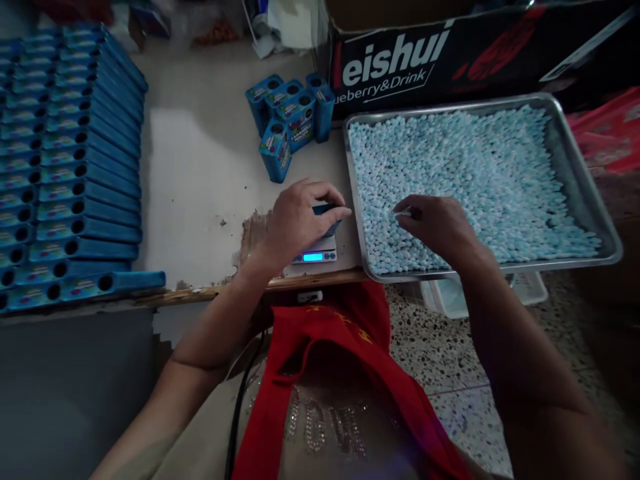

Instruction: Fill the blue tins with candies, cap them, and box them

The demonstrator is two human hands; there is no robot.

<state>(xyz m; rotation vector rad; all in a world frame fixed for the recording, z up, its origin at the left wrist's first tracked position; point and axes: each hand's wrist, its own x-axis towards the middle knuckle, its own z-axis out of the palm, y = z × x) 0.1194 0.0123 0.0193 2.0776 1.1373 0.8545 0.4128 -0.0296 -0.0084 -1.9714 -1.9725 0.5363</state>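
Observation:
My left hand [306,217] is curled over a small blue candy box [332,229], its fingers and thumb closed around the top. The box stands on a small digital scale [313,257] with a lit blue display; my hand hides much of both. Over the left part of a metal tray [611,230], my right hand [434,225] pinches a small clear piece [403,213], mostly hidden by the fingers. Pale blue and white candies [450,160] are spread across the tray. Several blue candy boxes [300,120] stand upright beyond my left hand.
Rows of blue boxes [85,167] are stacked on the left of the table [190,173]. A large black carton [400,60] stands behind the tray. Below the tray's front edge is a clear plastic container [450,298]. The table's front edge is worn wood.

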